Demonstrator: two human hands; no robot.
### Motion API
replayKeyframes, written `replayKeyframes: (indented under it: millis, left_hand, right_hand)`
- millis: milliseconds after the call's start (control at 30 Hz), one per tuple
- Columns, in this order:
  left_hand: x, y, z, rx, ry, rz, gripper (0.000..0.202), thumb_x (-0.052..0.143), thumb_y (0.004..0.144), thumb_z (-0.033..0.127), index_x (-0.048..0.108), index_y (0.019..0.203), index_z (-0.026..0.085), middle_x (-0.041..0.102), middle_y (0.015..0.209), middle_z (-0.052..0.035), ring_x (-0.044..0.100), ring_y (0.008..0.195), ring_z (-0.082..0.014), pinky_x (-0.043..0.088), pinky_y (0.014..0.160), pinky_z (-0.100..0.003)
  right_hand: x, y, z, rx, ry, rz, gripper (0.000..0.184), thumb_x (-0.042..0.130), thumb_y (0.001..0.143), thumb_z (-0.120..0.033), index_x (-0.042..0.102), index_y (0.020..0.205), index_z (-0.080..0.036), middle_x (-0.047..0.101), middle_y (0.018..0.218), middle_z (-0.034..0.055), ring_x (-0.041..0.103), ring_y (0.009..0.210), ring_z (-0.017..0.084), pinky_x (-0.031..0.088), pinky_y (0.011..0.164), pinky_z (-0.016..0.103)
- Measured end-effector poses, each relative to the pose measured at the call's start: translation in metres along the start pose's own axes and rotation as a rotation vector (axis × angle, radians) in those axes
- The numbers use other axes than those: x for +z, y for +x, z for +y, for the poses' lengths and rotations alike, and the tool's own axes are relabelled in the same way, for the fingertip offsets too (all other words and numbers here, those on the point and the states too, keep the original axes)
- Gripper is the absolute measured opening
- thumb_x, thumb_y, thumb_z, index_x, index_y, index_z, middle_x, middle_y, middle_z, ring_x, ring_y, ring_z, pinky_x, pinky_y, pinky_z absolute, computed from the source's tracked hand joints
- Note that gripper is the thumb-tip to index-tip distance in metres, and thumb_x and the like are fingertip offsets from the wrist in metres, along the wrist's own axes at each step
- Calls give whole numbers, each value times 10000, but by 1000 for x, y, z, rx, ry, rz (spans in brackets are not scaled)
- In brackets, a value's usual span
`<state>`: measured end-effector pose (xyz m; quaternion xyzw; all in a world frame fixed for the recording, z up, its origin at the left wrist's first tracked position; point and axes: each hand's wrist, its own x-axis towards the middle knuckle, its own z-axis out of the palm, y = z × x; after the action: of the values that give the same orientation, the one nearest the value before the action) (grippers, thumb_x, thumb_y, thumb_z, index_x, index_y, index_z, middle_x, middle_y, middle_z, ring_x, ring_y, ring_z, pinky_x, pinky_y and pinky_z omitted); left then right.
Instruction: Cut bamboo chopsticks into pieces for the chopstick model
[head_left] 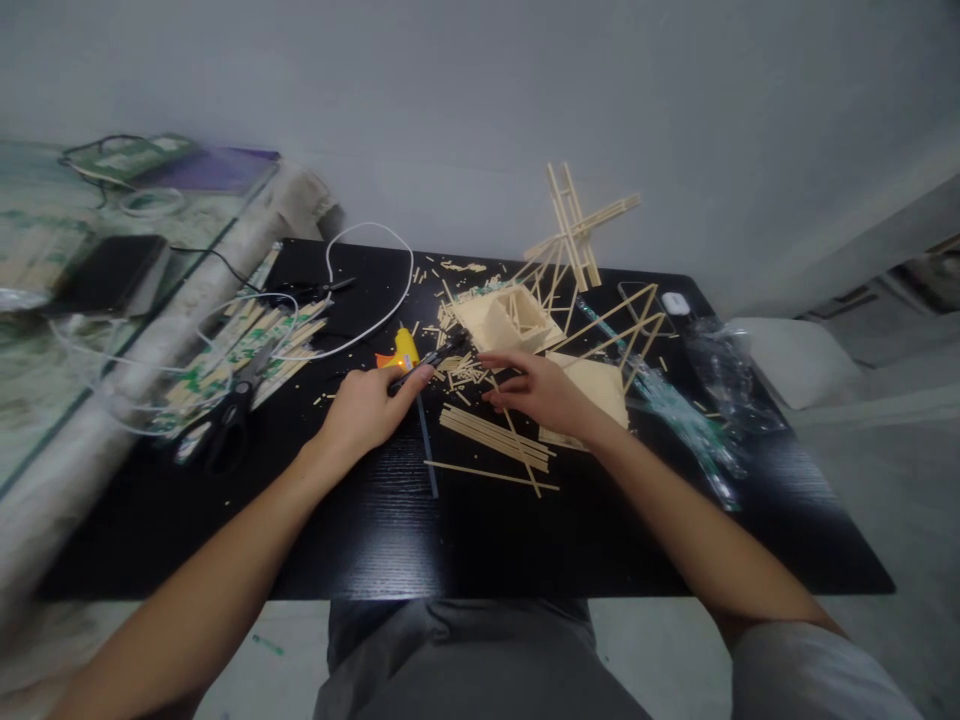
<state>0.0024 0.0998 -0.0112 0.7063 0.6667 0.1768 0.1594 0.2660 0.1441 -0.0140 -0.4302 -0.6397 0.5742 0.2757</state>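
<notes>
Wall (420, 120): plain, grey, far side. Table (600, 550): black, wood-grained, light reflecting along its near edge; glass-topped surface (196, 228) at left. Floor (652, 650): pale grey, near and right.

The left hand (367, 408) grips a dark hand tool (444, 352) beside a yellow glue gun (406, 348); the right hand (534, 388) holds a thin stick (528, 470) near its upper end, slanting over a row of sticks (487, 433) on the black table (360, 555); a single stick (480, 473) lies nearer the person; beyond the hands stand a pale open box (504, 325) and, behind it, a wooden frame with crossed arms (574, 230); short offcuts (459, 372) lie scattered between the hands; black-handled scissors (234, 408) rest at the left, a clear plastic bag (720, 365) at the right
</notes>
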Motion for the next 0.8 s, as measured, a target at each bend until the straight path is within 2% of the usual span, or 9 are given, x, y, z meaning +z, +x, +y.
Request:
replayKeyframes:
  millis: [100,200,267,433,533,600,700,800]
  left_hand:
    - [2,-1,0,14,-112,18,651,370,1017,679,632,675,190,642,618,-53,580,618,-196,368,653,-318]
    - [4,-2,2,24,-193,28,595,411,1006,656,588,666,200,607,607,-25,543,600,-179,346,642,-315]
    - [4,-3,6,32,-221,30,560,435,996,634,572,666,202,609,624,-22,531,607,-174,334,636,-314]
    - [7,-4,9,49,-234,9,549,446,995,615,545,649,200,585,629,-19,501,600,-163,319,643,-316]
    - [11,-3,7,51,-224,-15,568,440,991,649,582,682,194,610,658,-29,542,639,-179,331,657,-316]
    - [12,-2,5,46,-215,-16,581,437,985,668,585,678,197,619,660,-34,558,653,-188,335,660,-317]
    - [12,-1,2,45,-205,8,587,429,987,669,561,654,203,613,643,-30,539,630,-182,328,652,-320]
    - [11,0,0,43,-191,18,582,434,991,661,554,650,204,613,640,-28,533,624,-182,328,657,-324]
  right_hand:
    - [0,-2,2,24,83,47,472,854,739,-116,664,1164,-197,714,1206,80,795,888,188,682,788,329]
    - [-2,-7,1,7,85,45,427,910,705,-193,677,1063,-193,738,940,25,774,818,180,676,780,346]
    - [-3,-10,-1,5,64,21,414,915,707,-226,696,1056,-188,745,842,13,761,764,174,667,791,365]
    - [1,-14,-2,28,6,30,292,837,790,-241,745,1056,-164,775,854,50,774,757,204,655,746,370]
    - [8,-14,-3,4,-165,58,227,745,880,-203,772,1101,-164,783,867,53,761,737,196,634,701,343]
    - [15,-13,-5,-62,-355,69,209,728,901,-164,791,1100,-172,796,893,54,749,755,185,602,738,327]
    - [25,-9,-5,-141,-562,86,142,768,879,-123,803,1010,-163,796,875,46,726,784,173,542,782,301]
    - [35,-4,0,-159,-621,84,58,788,867,-107,787,900,-155,785,841,39,704,771,165,501,768,283]
